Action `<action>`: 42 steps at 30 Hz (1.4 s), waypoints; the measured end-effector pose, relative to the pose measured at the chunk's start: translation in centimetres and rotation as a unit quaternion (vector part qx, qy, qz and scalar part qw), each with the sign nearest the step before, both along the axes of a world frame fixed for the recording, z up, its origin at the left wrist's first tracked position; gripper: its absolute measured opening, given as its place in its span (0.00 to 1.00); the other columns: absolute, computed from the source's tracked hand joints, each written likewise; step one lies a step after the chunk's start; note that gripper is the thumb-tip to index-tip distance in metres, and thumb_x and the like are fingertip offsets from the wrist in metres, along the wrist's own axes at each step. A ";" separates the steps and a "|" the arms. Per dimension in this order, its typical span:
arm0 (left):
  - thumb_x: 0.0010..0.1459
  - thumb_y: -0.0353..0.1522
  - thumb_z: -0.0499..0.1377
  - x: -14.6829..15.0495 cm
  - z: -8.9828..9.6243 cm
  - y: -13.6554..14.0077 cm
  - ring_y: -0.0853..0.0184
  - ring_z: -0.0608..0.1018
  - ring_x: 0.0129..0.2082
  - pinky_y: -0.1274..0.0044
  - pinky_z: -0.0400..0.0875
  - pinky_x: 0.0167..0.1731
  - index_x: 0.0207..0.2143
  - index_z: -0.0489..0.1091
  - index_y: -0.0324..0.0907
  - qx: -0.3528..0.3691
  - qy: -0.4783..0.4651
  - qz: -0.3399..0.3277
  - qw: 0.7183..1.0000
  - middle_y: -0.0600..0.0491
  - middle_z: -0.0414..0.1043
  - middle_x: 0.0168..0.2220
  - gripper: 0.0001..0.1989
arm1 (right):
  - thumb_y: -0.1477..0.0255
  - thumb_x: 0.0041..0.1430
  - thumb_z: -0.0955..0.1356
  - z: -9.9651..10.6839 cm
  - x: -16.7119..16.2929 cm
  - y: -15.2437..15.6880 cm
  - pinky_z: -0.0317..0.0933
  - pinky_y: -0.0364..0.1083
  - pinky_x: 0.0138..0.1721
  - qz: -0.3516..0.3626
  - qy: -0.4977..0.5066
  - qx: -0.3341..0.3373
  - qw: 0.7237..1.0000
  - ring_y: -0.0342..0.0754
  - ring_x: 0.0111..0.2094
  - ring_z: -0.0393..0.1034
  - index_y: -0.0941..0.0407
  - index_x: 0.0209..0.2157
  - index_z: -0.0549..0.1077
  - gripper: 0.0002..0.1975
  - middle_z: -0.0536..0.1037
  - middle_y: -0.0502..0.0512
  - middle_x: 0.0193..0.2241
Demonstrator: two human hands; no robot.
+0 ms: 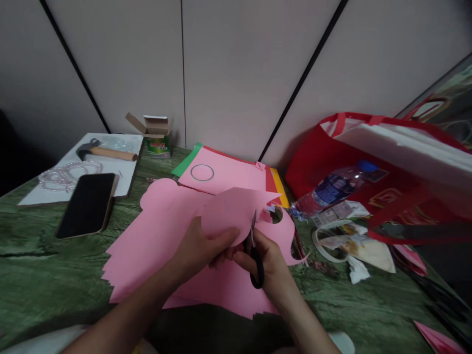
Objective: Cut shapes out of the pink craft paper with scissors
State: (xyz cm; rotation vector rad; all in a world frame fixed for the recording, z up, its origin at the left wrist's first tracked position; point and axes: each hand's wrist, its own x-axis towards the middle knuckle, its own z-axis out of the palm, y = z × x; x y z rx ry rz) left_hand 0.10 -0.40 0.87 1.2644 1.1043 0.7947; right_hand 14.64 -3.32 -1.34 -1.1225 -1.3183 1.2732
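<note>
In my left hand point(210, 246) I grip a piece of pink paper point(232, 211), thumb on top and fingers underneath. My right hand point(271, 255) is closed round black-handled scissors point(257, 268). Their blades point away from me and lie at the right edge of the held paper. A curved strip of pink paper point(285, 233) curls out to the right of the blades. Beneath both hands spreads a stack of larger pink sheets point(147, 250) with stepped edges. Behind it are more coloured sheets, the top one pink point(228, 169) with a thin ring point(202, 172) on it.
On the left are a phone point(87, 205), a hammer point(110, 151), a string of beads point(70, 174) and a small open box point(158, 140). To the right stand a red bag point(313, 152), a plastic bottle point(328, 189) and a roll of tape point(328, 248). A wall panel point(228, 73) rises behind.
</note>
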 end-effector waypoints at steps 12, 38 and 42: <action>0.49 0.33 0.57 0.1 -0.1 -0.1 0.75 0.61 0.08 0.81 0.57 0.11 0.09 0.61 0.40 -0.005 -0.002 0.011 1.000 0.59 0.58 0.06 0.18 | 0.58 0.43 0.73 -0.2 0.0 0.0 0.57 0.44 0.23 0.010 0.021 -0.028 0.999 0.45 0.21 0.61 0.56 0.26 0.70 0.16 0.68 0.48 0.20; 0.50 0.35 0.57 -0.1 -0.6 0.0 0.75 0.60 0.08 0.81 0.55 0.10 0.11 0.63 0.39 -0.008 -0.012 0.003 1.000 0.58 0.58 0.08 0.18 | 0.62 0.48 0.71 -0.1 0.0 -0.2 0.54 0.43 0.24 0.019 0.011 -0.025 0.999 0.44 0.23 0.61 0.57 0.26 0.71 0.12 0.71 0.50 0.21; 0.48 0.34 0.58 -0.1 -0.3 0.1 0.76 0.60 0.08 0.81 0.54 0.10 0.11 0.63 0.39 -0.011 -0.015 0.020 1.000 0.58 0.59 0.08 0.17 | 0.63 0.49 0.71 -0.4 0.3 -0.2 0.52 0.43 0.24 0.014 -0.014 -0.023 1.000 0.43 0.23 0.58 0.57 0.27 0.70 0.12 0.69 0.49 0.21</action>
